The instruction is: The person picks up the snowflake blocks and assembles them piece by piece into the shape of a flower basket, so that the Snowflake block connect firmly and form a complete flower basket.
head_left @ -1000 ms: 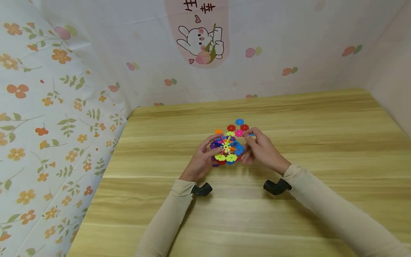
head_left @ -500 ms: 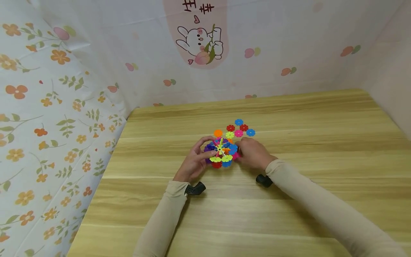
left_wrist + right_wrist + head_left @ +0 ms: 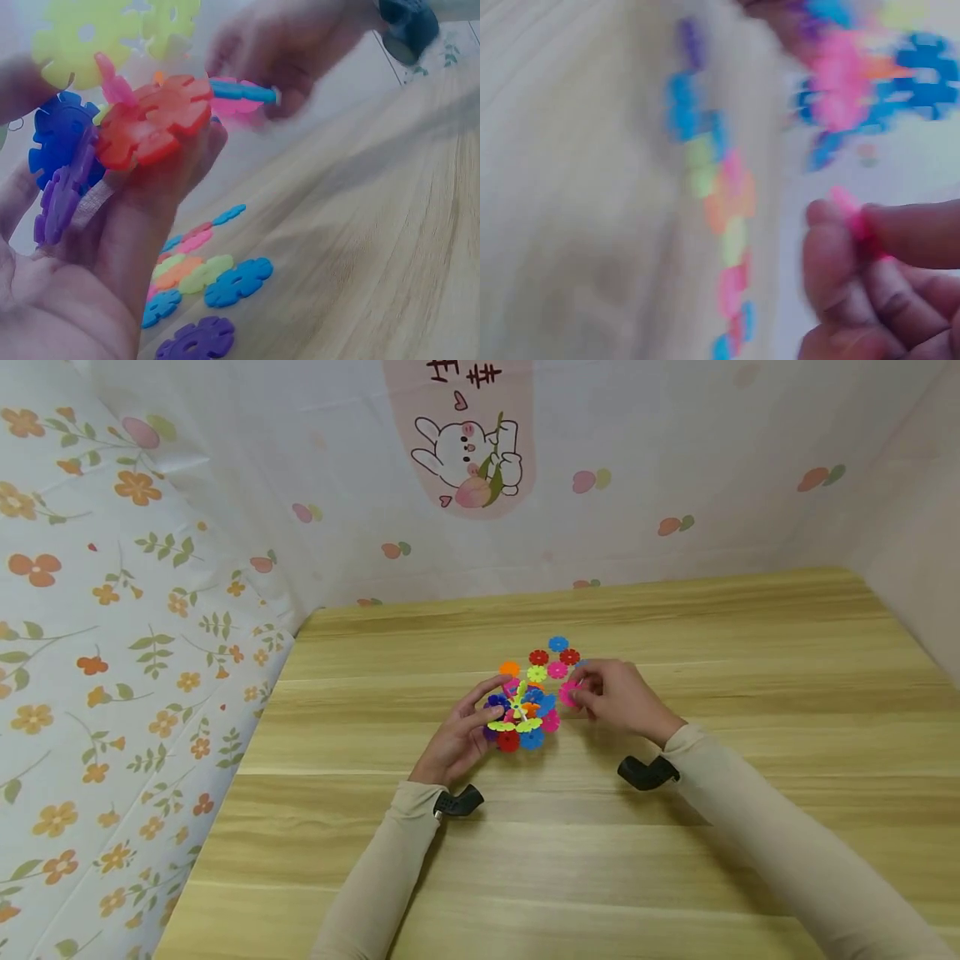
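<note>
My left hand (image 3: 456,739) holds a rounded cluster of interlocked plastic snowflake discs (image 3: 532,739) in yellow, blue, purple, red, orange and pink. In the left wrist view, a red disc (image 3: 154,124) of the cluster faces the camera, above the palm. To the right of it, my right hand (image 3: 624,700) pinches a single pink snowflake disc (image 3: 568,694) between thumb and fingers. The right wrist view shows that pink disc (image 3: 856,225) edge-on, apart from the cluster's pink side disc (image 3: 840,82). Part of the cluster is hidden behind the left fingers.
Loose snowflake discs lie on the wooden table (image 3: 570,860) beyond the hands, among them a blue disc (image 3: 558,644), a red disc (image 3: 538,657) and an orange disc (image 3: 509,669). A purple disc (image 3: 196,339) lies nearest in the left wrist view. A printed curtain (image 3: 637,460) hangs behind.
My right hand moved in against the cluster's right side, then drew back right, a pink disc now showing in its fingers. The left hand and cluster have shifted slightly left.
</note>
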A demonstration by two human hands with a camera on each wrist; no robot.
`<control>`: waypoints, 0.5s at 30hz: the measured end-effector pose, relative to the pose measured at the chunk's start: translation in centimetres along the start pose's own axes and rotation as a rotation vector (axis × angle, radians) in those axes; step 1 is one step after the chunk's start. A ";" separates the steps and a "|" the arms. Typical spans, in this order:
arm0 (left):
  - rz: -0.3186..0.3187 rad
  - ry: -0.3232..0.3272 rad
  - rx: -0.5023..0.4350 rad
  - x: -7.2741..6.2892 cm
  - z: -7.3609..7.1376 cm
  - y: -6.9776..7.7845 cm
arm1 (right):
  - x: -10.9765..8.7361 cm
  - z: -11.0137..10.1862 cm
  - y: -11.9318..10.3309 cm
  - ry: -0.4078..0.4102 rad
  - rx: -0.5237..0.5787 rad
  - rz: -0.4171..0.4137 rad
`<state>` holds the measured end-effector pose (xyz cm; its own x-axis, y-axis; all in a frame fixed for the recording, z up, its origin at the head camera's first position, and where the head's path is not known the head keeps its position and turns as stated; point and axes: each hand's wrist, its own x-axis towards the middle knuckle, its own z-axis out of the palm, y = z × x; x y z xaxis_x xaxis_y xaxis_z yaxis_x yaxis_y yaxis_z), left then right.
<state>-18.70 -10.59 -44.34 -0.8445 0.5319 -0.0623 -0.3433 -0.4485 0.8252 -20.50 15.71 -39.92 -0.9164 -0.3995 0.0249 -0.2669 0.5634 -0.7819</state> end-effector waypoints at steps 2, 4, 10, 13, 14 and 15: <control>0.004 -0.010 -0.008 0.1 0.1 -0.1 | -0.1 -0.5 -0.8 0.038 0.092 -0.015; 0.005 -0.017 -0.011 0.1 0.2 -0.1 | -0.1 -0.8 -1.6 0.062 0.153 -0.042; -0.009 -0.037 -0.001 0.4 0.8 -0.2 | -0.2 -0.6 -3.2 0.073 0.165 -0.065; -0.014 -0.046 0.019 0.6 1.0 -0.3 | -0.4 -0.6 -3.2 0.076 0.146 -0.055; -0.015 -0.046 0.028 0.7 1.0 -0.3 | -0.5 -0.6 -3.3 0.080 0.138 -0.056; -0.017 -0.045 0.036 0.8 1.1 -0.3 | -0.5 -0.6 -3.3 0.087 0.130 -0.057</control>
<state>-18.80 -9.27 -44.05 -0.8190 0.5714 -0.0520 -0.3421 -0.4135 0.8438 -19.36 14.49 -37.03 -0.9245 -0.3613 0.1211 -0.2838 0.4405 -0.8517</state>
